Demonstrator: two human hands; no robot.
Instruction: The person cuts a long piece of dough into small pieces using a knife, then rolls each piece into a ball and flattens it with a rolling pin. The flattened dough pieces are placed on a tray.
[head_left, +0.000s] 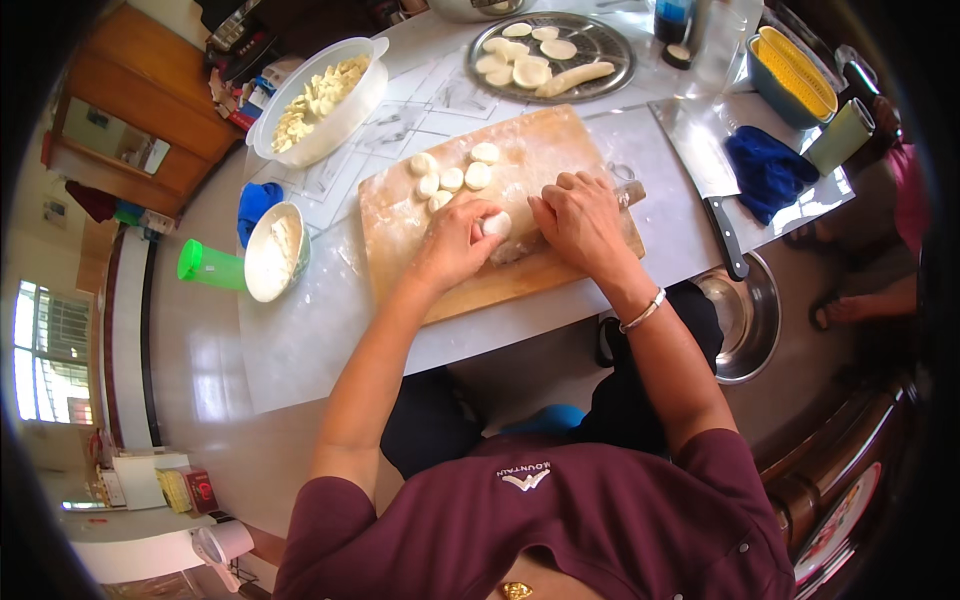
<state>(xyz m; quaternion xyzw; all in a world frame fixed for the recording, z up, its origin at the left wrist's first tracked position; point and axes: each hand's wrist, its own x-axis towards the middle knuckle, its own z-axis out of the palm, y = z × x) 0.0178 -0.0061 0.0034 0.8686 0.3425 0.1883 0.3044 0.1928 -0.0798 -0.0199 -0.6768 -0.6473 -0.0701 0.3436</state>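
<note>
Between the thumb and fingers of my left hand (461, 238) is a small round piece of dough (496, 223), held over the floured wooden cutting board (405, 255). My right hand (581, 217) rests with curled fingers near the board's right side; whether anything is under them is hidden. Several flattened dough balls (451, 178) lie on the board beyond my left hand. Farther back, a round metal tray (615, 45) bears flat dough rounds (559, 49) and a long dough roll (576, 78).
A cleaver (701, 161) lies at the right beside a dark blue cloth (769, 169), its handle over the table edge. At the left stand a bowl of flour (276, 251), a green-lidded container (214, 266) and a plastic tub (375, 86) of dough pieces. Another person's foot (844, 310) shows at far right.
</note>
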